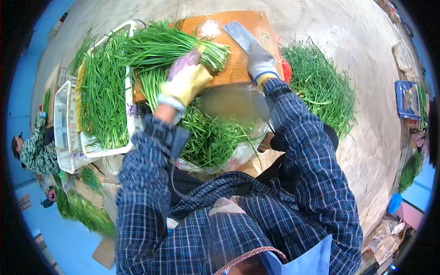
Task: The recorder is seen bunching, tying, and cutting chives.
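Note:
My left hand [187,82], in a yellow glove, is curled beside a bundle of green leafy stalks [160,43] on the orange wooden board [250,23]; a blurred purple thing is at its fingers. More stalks [151,85] lie below that bundle. My right hand [260,63], in a grey and yellow glove, grips a metal cleaver [237,33] resting toward the board's upper right. Below the board, loose cut greens [215,140] fill a plastic bag [233,160] between my legs.
A white crate [133,133] of greens stands left, against another white crate [64,128]. A large heap of greens [316,87] lies right. At far left is another person [34,151] in camouflage. A blue packet [405,98] and more greens [410,169] line the far right.

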Demonstrator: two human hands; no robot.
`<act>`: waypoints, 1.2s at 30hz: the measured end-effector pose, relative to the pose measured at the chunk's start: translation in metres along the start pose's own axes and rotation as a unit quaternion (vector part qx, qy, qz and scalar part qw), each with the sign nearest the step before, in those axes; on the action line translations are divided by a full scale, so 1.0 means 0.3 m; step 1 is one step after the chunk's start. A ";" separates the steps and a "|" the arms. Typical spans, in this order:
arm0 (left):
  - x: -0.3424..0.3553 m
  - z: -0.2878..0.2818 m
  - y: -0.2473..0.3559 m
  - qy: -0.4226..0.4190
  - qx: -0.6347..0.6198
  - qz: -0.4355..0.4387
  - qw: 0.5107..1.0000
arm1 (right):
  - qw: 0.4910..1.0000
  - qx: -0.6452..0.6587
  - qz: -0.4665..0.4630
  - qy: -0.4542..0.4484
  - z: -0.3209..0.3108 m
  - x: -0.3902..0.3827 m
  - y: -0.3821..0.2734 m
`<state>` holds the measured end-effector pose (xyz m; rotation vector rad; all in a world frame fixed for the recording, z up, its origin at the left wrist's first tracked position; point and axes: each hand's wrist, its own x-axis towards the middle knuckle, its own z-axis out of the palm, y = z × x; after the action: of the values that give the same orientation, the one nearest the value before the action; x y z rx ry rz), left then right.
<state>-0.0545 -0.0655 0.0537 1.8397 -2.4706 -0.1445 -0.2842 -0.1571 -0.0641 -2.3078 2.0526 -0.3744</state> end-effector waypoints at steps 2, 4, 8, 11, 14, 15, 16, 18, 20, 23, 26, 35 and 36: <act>0.090 -0.045 -0.067 -0.066 0.177 0.045 0.981 | 0.996 0.049 0.069 -0.038 -0.053 -0.004 -0.097; 0.146 -0.080 -0.039 -0.174 0.214 0.079 0.958 | 0.988 0.085 0.107 -0.068 -0.100 -0.013 -0.101; 0.317 0.080 -0.110 -0.210 0.195 0.187 0.940 | 0.949 0.246 0.188 -0.064 -0.163 -0.118 -0.100; 0.354 0.050 -0.085 -0.206 0.097 0.101 0.968 | 0.964 0.220 0.152 -0.009 -0.187 -0.288 -0.108; 0.378 0.019 -0.069 -0.165 0.030 0.021 0.986 | 0.958 0.255 0.130 0.010 -0.262 -0.394 -0.171; 0.377 0.040 -0.093 -0.115 -0.022 0.048 0.992 | 0.932 0.323 0.162 0.018 -0.282 -0.411 -0.212; 0.374 0.069 -0.107 -0.074 -0.022 0.050 0.996 | 0.932 0.322 0.168 0.015 -0.272 -0.427 -0.226; 0.426 0.122 -0.078 -0.036 0.048 0.078 0.995 | 0.950 0.287 0.126 0.013 -0.226 -0.427 -0.246; 0.438 0.172 -0.012 -0.104 0.008 0.091 0.990 | 0.955 0.267 0.128 0.018 -0.188 -0.419 -0.232; 0.442 0.173 -0.037 -0.091 -0.016 0.121 0.988 | 0.973 0.212 0.092 0.017 -0.112 -0.414 -0.195; 0.427 0.158 -0.069 -0.106 -0.011 0.105 0.989 | 0.964 0.218 0.143 -0.043 -0.185 -0.410 -0.237; 0.390 0.095 -0.037 -0.157 0.030 0.062 0.985 | 0.949 0.204 0.178 -0.164 -0.234 -0.265 -0.336; 0.423 0.099 0.013 -0.153 0.022 0.082 0.985 | 0.919 0.200 0.285 -0.186 -0.265 -0.210 -0.309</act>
<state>-0.0978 -0.1848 0.0233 1.7326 -2.8370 -0.3946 -0.2161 -0.0725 0.0198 -1.3474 2.0789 -0.2634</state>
